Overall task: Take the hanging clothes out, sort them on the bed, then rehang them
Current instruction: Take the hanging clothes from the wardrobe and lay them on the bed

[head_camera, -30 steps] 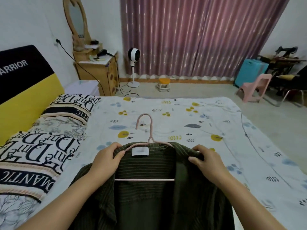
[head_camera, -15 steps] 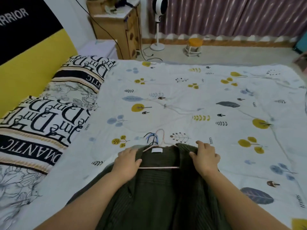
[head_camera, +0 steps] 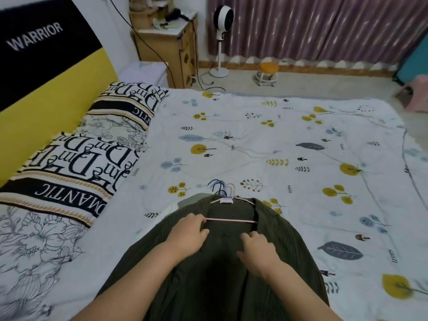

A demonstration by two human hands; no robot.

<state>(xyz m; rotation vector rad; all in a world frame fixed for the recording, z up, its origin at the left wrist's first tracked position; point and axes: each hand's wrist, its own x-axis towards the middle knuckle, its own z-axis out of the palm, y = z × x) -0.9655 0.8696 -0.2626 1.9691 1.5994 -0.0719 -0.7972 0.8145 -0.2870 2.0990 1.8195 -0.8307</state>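
A dark green ribbed cardigan (head_camera: 289, 239) lies on the bed at the near middle, hung on a pink hanger (head_camera: 231, 220) whose bar shows in the open front. My left hand (head_camera: 187, 232) rests on the cardigan's left front panel, fingertips by the end of the hanger bar. My right hand (head_camera: 257, 249) lies on the fabric just below the bar with its fingers spread. Blue hanger hooks (head_camera: 216, 185) and a strip of paler cloth (head_camera: 187, 200) stick out from under the cardigan's collar, so other garments lie beneath it.
The white leaf-print bedspread (head_camera: 254, 140) stretches ahead and to the right. Lettered pillows (head_camera: 69, 172) line the yellow and black headboard (head_camera: 46, 72) on the left. Beyond the bed stand a wooden cabinet (head_camera: 166, 42), a fan (head_camera: 223, 15), a small stool (head_camera: 267, 70) and a pink chair (head_camera: 414, 93).
The cardigan has come down from being held up by its shoulders to lying flat on the bed. Both hands have left the shoulders and moved inward onto its front.
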